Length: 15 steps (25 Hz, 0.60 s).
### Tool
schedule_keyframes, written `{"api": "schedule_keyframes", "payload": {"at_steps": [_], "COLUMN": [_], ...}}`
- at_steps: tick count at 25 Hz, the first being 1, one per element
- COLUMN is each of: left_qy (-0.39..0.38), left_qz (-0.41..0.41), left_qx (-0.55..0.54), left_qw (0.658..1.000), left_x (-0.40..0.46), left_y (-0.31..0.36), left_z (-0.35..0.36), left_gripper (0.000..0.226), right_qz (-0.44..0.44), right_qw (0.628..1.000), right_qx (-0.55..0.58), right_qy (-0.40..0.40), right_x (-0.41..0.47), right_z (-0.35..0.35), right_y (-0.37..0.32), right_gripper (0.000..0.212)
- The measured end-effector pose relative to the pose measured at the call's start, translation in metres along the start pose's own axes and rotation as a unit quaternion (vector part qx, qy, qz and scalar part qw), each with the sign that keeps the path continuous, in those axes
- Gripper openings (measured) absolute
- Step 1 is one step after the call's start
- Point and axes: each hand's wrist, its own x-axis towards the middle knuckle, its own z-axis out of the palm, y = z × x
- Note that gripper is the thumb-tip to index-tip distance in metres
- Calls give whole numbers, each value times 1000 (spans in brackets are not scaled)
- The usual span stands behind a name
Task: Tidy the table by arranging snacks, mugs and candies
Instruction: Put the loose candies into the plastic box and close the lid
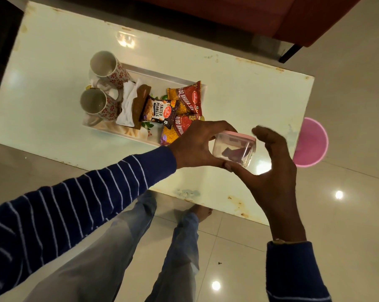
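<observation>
Glossy floor tiles surrounded a pale glass-topped table (238, 88). On its left part sat a white tray (162, 78) — two patterned mugs (107, 67) at its left end, then folded napkins (127, 105), a salted-peanuts packet (155, 111) and red snack packets (189, 98). Beside the tray, the left hand (195, 146) gripped a clear, pink-lidded candy jar (235, 149) tilted above the table. The right hand (271, 168) curved open around the jar, thumb at its base. A pink bin (312, 142) stood on the floor beyond.
</observation>
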Motion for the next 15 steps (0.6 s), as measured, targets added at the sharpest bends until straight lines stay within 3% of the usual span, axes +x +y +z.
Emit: {"api": "schedule_keyframes", "payload": {"at_steps": [7, 10, 13, 15], "left_qy": [-25, -54, -37, -9], "left_qz": [-17, -13, 28, 11], "left_qx": [-30, -24, 48, 20], "left_qw": [999, 998, 998, 1000], "left_x": [-2, -5, -7, -8], "left_y": [-5, -4, -4, -5], "left_z": [3, 4, 10, 12], "left_gripper": [65, 79, 76, 68], "right_qz": [6, -6, -63, -83], "right_qw": [1000, 999, 993, 990], "right_qx": [-29, -51, -102, -112], "right_qy": [6, 5, 6, -18], "right_x": [-6, -6, 0, 5], "right_z": [7, 7, 9, 7], "right_y": [12, 13, 6, 5], "right_gripper": [65, 63, 60, 69]}}
